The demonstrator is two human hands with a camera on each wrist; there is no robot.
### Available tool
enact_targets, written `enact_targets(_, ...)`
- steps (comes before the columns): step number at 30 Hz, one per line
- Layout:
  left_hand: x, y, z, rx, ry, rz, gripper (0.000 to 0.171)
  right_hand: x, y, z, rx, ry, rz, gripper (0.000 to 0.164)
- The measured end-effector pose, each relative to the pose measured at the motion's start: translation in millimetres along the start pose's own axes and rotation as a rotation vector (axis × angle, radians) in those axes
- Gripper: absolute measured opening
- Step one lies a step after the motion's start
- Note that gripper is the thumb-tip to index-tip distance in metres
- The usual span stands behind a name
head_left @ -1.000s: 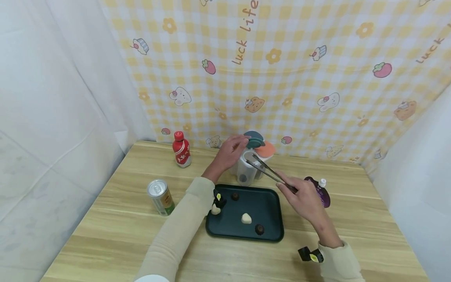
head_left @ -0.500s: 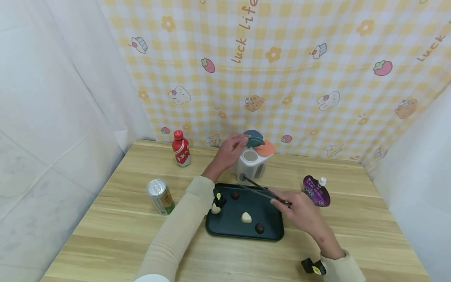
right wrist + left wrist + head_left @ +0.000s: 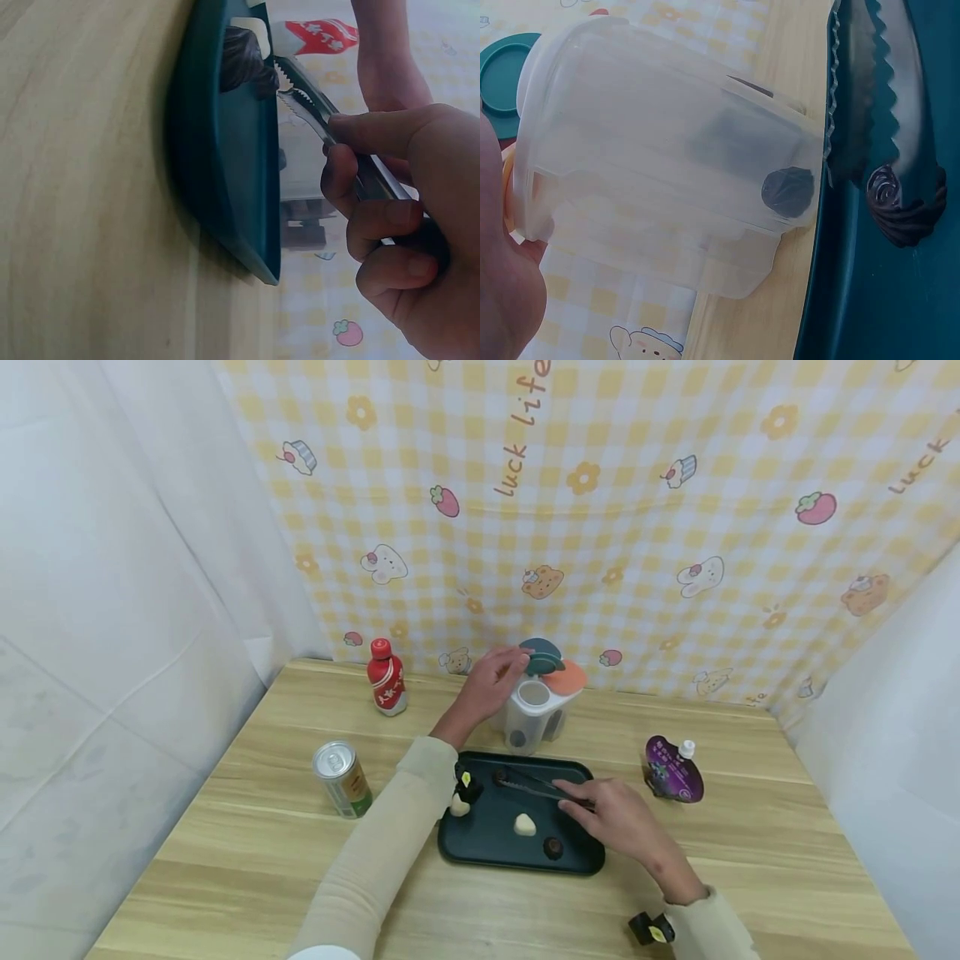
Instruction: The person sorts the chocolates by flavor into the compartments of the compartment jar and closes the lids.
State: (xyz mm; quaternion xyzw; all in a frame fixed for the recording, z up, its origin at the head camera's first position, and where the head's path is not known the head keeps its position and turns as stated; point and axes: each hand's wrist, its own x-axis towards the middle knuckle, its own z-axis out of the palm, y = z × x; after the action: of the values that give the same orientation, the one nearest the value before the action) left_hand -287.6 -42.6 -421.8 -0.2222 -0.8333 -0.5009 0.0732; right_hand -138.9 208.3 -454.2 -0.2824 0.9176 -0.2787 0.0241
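Note:
My left hand point(image 3: 491, 681) pinches the raised teal lid point(image 3: 542, 660) of a translucent storage box point(image 3: 525, 727). A dark round piece point(image 3: 788, 192) shows through the box wall near its bottom. Over the dark green tray point(image 3: 487, 852), my right hand point(image 3: 611, 814) grips metal tongs point(image 3: 532, 783). Their serrated tips are spread at a brown swirled chocolate point(image 3: 906, 206) in the tray's back left; whether they touch it I cannot tell. Another brown chocolate point(image 3: 552, 847) and a cream-white piece point(image 3: 525, 824) lie farther forward. A second cream-white piece point(image 3: 459, 806) sits by the tray's left edge, beside my left sleeve.
An orange lid point(image 3: 566, 677) covers another part of the box. To the left stand a red bottle point(image 3: 387, 681) and a can point(image 3: 342, 781). On the right is a purple spouted pouch point(image 3: 673, 768). A patterned cloth point(image 3: 480, 527) hangs behind the table.
My right hand has brought the tongs down from above the box's round opening to the chocolate at the tray's back left. My left hand stays at the teal lid.

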Motion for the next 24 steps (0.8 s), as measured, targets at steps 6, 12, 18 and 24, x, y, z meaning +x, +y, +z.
enact_targets(6, -1.0, 0.6, -0.3, 0.002, -0.002, -0.014, 0.046, 1.9, -0.2, 2.8, -0.007, -0.013, 0.011, 0.037)
enact_targets(12, -1.6, 1.1, -0.6, -0.01, 0.0, -0.014, 0.045, 2.1, -0.3, 4.7, -0.016, -0.005, -0.001, 0.035)
enact_targets(18, -0.6, -2.8, 1.9, -0.006, 0.014, -0.004, 0.046, 2.3, 0.4, 6.3, -0.038, -0.014, 0.017, 0.034)
enact_targets(24, -0.4, -3.4, 2.4, -0.005, 0.015, -0.01, 0.047, 2.0, 0.7, 6.6, -0.039, -0.015, 0.017, 0.033)
